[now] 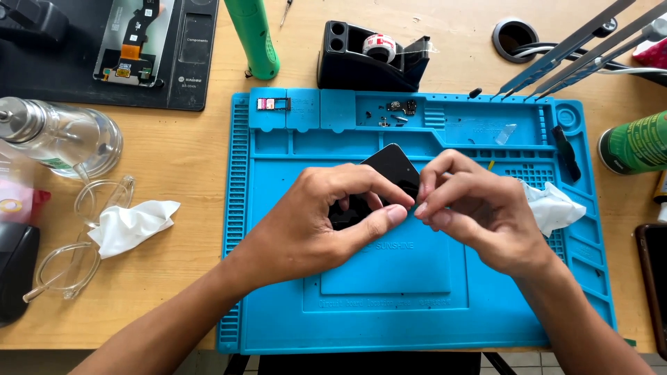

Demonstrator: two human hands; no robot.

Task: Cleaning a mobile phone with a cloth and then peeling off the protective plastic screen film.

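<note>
Left hand (326, 219) grips black phone (389, 170) over blue repair mat (417, 292); right hand (469, 205) pinches its edge; screws (396, 111) already out, reassembly pending.

- Left hand (316, 226): fingers curled inward, thumb extended toward the right, tip meeting the opposite hand's fingertips.
- Right hand (472, 208): fingers bent in a pinch, palm down.
- Both forearms bare, converging from the lower edge.

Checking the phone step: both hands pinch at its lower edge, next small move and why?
Probably a slight pull apart with the right hand while the left hand steadies the black phone: both thumbs meet at its lower edge, over the blue mat. What they pinch is hidden.
</note>
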